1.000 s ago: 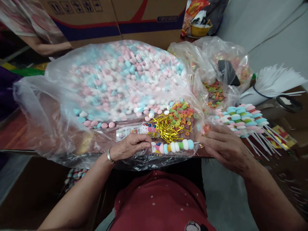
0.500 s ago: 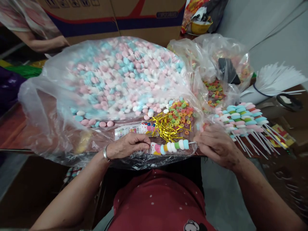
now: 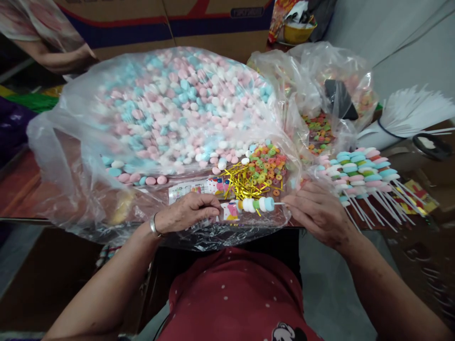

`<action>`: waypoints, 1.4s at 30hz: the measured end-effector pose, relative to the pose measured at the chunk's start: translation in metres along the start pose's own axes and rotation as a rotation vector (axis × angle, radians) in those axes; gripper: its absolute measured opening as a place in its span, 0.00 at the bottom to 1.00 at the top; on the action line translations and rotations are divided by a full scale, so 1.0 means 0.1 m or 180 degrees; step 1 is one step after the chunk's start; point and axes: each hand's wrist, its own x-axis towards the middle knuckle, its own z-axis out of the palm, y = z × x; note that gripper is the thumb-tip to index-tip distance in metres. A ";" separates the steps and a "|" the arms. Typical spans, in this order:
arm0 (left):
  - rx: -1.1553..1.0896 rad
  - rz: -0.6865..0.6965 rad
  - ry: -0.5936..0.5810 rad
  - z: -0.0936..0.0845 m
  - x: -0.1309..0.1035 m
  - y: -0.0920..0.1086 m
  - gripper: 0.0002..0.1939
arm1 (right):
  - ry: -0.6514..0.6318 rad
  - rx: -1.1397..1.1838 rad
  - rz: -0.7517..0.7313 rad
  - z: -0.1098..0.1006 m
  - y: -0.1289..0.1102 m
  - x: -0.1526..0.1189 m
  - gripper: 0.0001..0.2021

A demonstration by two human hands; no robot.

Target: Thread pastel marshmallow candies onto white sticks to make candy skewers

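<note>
My left hand (image 3: 190,212), a metal bracelet at its wrist, pinches the edge of a small clear bag with a colourful print (image 3: 231,211). Facing it, my right hand (image 3: 318,213) grips the white stick of a marshmallow skewer (image 3: 259,205). White, blue, green and orange pieces line this skewer, and its left end is overlapped by the printed bag. Just beyond lie gold twist ties (image 3: 245,182) and a pile of gummy rings (image 3: 268,163). A stack of more printed bags (image 3: 190,188) rests behind my left hand.
A big clear sack of pastel marshmallows (image 3: 170,113) spreads over the table. To the right are finished-looking skewers (image 3: 362,173), a bundle of white sticks (image 3: 415,113) and a dark phone-like object (image 3: 340,99) on another plastic bag. Another person's arm (image 3: 60,60) shows at upper left.
The skewer has shifted left and slightly away from my body, and its left end is now covered by the printed bag. My right hand has moved a little left with it.
</note>
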 end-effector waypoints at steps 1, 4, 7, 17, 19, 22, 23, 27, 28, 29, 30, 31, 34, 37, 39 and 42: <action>0.0027 0.0001 0.0001 0.00 0.00 -0.01 0.12 | 0.0069 0.0002 0.0006 -0.01 0.02 -0.01 0.07; 0.0109 -0.0017 0.0017 -0.01 -0.01 -0.04 0.15 | 0.0284 -0.0043 0.0069 -0.06 0.08 -0.03 0.07; 0.0002 -0.0116 0.0028 -0.01 -0.03 -0.05 0.16 | 0.0331 -0.0010 0.0126 -0.15 0.09 -0.04 0.07; -0.0616 -0.0448 -0.0024 0.03 -0.05 -0.11 0.17 | 0.0307 -0.0018 -0.0044 -0.21 0.05 -0.02 0.07; -0.0695 -0.0484 -0.0041 0.03 -0.05 -0.11 0.18 | 0.0321 -0.0011 -0.0049 -0.21 0.05 -0.01 0.07; -0.0937 -0.0529 -0.0057 0.03 -0.04 -0.09 0.17 | 0.0278 -0.0030 -0.0110 -0.21 0.04 0.00 0.09; -0.1031 -0.0546 -0.0074 0.03 -0.04 -0.08 0.17 | 0.0269 -0.0035 -0.0136 -0.21 0.04 0.00 0.09; -0.1388 -0.0699 -0.0124 0.04 -0.04 -0.05 0.17 | 0.0210 -0.0038 -0.0209 -0.21 0.03 -0.02 0.09; -0.1444 -0.0743 -0.0147 0.04 -0.04 -0.05 0.17 | 0.0194 -0.0016 -0.0221 -0.21 0.03 -0.03 0.09; -0.1478 -0.0776 -0.0179 0.04 -0.04 -0.04 0.17 | 0.0169 0.0015 -0.0234 -0.21 0.04 -0.04 0.09; -0.1488 -0.0799 -0.0230 0.04 -0.04 -0.04 0.17 | 0.0138 0.0054 -0.0253 -0.21 0.05 -0.05 0.10; -0.1473 -0.0812 -0.0297 0.03 -0.04 -0.04 0.18 | 0.0132 0.0096 -0.0273 -0.20 0.06 -0.05 0.10; -0.1321 -0.0843 -0.0492 0.01 -0.03 -0.03 0.18 | 0.0106 0.0244 -0.0366 -0.20 0.08 -0.04 0.11; -0.1112 -0.0869 -0.0631 0.00 -0.02 -0.03 0.18 | 0.0117 0.0471 -0.0429 -0.18 0.11 -0.02 0.12; -0.1027 -0.0867 -0.0686 -0.01 -0.02 -0.02 0.18 | 0.0150 0.0550 -0.0459 -0.14 0.12 0.00 0.11; -0.0991 -0.0815 -0.0701 -0.01 -0.01 0.00 0.17 | 0.0090 0.0399 -0.0427 -0.08 0.12 0.02 0.08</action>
